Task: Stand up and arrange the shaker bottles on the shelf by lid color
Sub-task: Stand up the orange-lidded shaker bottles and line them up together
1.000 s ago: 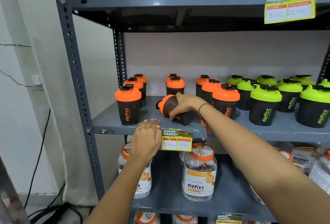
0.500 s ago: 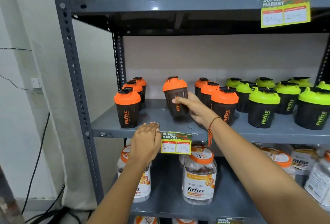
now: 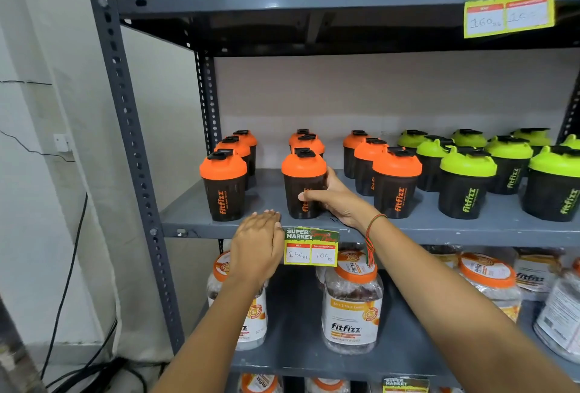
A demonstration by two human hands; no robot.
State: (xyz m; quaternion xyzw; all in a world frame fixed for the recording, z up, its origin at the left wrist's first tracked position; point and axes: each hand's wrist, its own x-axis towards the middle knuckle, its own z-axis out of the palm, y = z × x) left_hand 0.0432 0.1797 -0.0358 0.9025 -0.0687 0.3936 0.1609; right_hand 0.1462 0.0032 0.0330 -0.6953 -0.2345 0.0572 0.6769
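On the grey middle shelf (image 3: 439,231), black shaker bottles stand in rows. Orange-lidded ones fill the left and middle; green-lidded ones (image 3: 467,184) stand on the right. My right hand (image 3: 332,199) grips an upright orange-lidded shaker bottle (image 3: 303,179) at the front of the middle row, fingers around its right side and thumb across its front. My left hand (image 3: 259,243) rests flat on the shelf's front lip, fingers together, holding nothing. Another orange-lidded shaker (image 3: 223,185) stands to its left, and one (image 3: 396,182) to its right.
A green and yellow price tag (image 3: 311,246) hangs from the shelf lip beside my left hand. Clear Fitfizz jars (image 3: 351,308) with orange lids fill the shelf below. More jars sit on the top shelf. The grey upright post (image 3: 125,116) and black cables lie at left.
The orange-lidded shaker lay on its side under my right hand a second ago. My right hand tipped it upright and set it standing at the front of the middle row. My left hand stayed put.
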